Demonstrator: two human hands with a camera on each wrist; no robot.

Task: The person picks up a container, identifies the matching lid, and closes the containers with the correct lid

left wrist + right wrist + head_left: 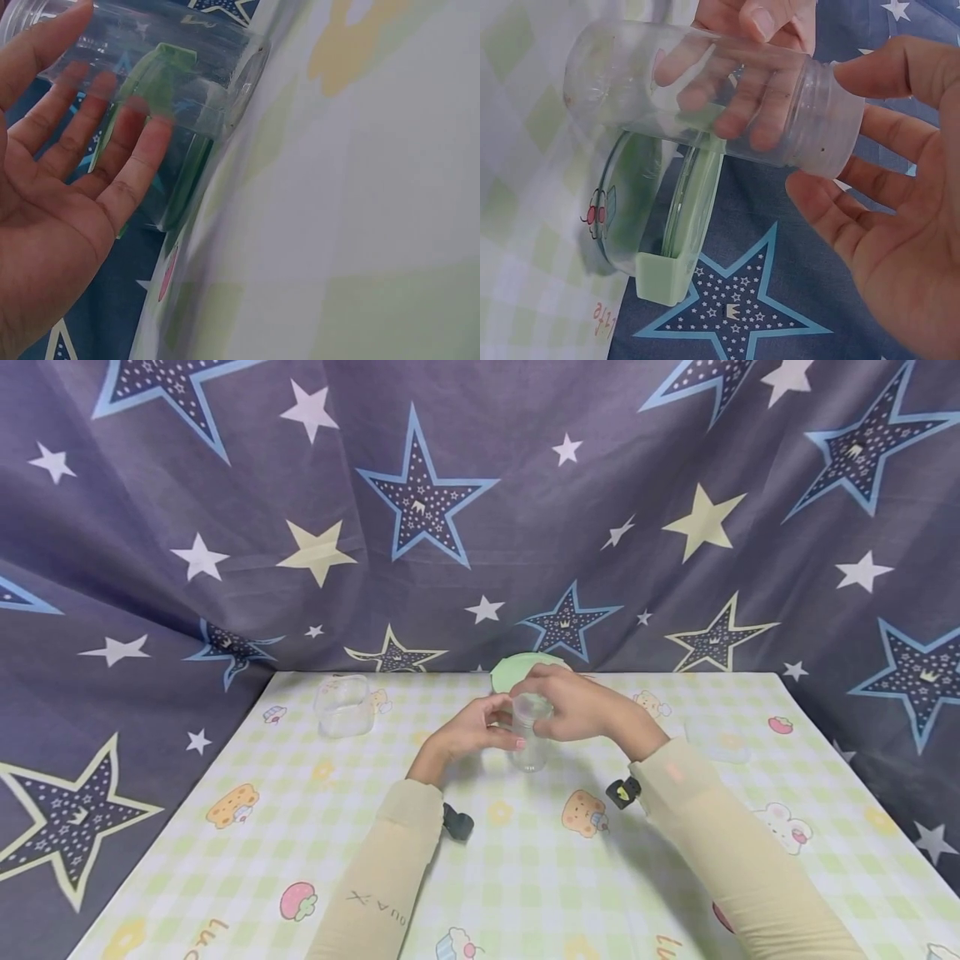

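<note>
A clear plastic jar (531, 753) stands upright on the table in the head view. My left hand (471, 727) holds its side, thumb on one face and fingers on the other; through the clear wall those fingers show in the right wrist view. At the jar's top, my right hand (576, 703) grips the translucent screw lid (831, 124) between thumb and fingers. The jar (630, 82) looks hollow, with nothing inside it. Right behind it is a clear round container with a light green clip lid (513, 670).
A clear, lidless container (347, 714) sits at the back left of the table. A flat translucent piece (727, 747) lies to the right. The checked tablecloth (285, 827) reaches back to a star-patterned curtain (495, 527).
</note>
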